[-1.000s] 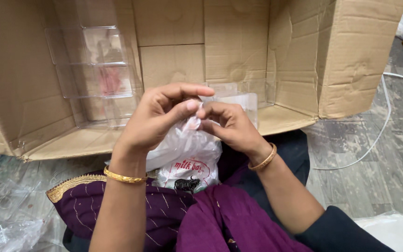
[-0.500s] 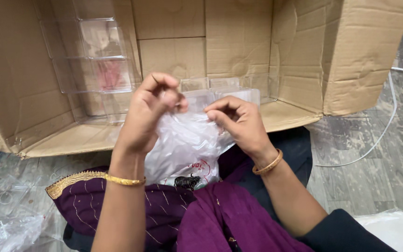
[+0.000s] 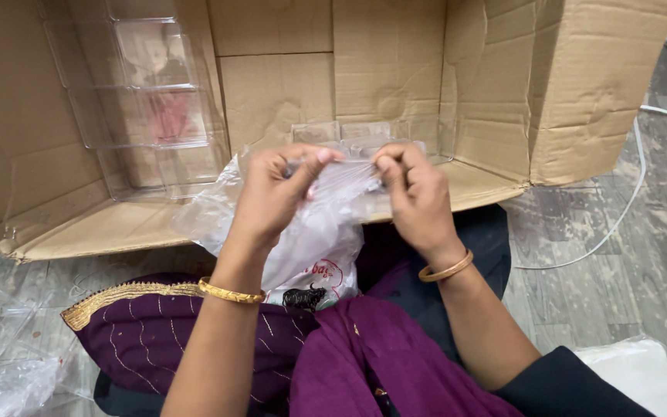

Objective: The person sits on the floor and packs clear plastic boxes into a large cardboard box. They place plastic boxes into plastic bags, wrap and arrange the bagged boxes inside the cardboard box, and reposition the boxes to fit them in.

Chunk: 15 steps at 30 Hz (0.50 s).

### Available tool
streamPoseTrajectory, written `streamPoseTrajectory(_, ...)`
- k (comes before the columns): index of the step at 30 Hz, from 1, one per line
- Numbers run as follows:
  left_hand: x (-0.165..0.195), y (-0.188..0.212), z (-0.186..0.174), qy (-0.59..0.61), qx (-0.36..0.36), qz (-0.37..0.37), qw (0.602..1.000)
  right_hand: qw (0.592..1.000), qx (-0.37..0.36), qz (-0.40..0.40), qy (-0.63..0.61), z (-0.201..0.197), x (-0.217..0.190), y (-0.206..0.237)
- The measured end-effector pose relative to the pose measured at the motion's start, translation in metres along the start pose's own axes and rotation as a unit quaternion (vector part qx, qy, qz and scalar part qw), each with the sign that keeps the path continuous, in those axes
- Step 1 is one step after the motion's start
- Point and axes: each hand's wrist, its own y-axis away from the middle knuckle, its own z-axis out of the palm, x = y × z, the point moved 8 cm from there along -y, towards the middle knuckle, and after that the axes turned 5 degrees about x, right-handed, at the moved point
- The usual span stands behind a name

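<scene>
My left hand (image 3: 275, 193) and my right hand (image 3: 418, 193) both pinch the top of a thin, clear plastic bag (image 3: 310, 239) and stretch its mouth between them. The bag hangs over my lap, crumpled, with a red print and a black mark near its lower part. A gold bangle sits on each wrist. Purple cloth with gold trim (image 3: 156, 332) covers my lap under the bag.
A large cardboard box (image 3: 387, 69) lies open on its side in front of me, with clear plastic trays (image 3: 156, 100) stacked at its left wall and more at its back. Crumpled clear plastic (image 3: 9, 378) lies at the lower left. White cord (image 3: 627, 208) runs across the grey floor at right.
My hands have moved apart, pulling the top of the bag wide open. A second ago they were pinched close together on it.
</scene>
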Motion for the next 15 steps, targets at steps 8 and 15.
streamPoseTrajectory(8, -0.009, -0.005, -0.012, 0.193, -0.104, -0.009, 0.976, 0.875, -0.134, 0.235, -0.401, -0.009, 0.074, 0.024)
streamPoseTrajectory(15, -0.024, -0.017, 0.010, -0.105, -0.158, 0.031, 0.981, 0.799, -0.064, 0.078, -0.593, -0.071, 0.047, 0.009)
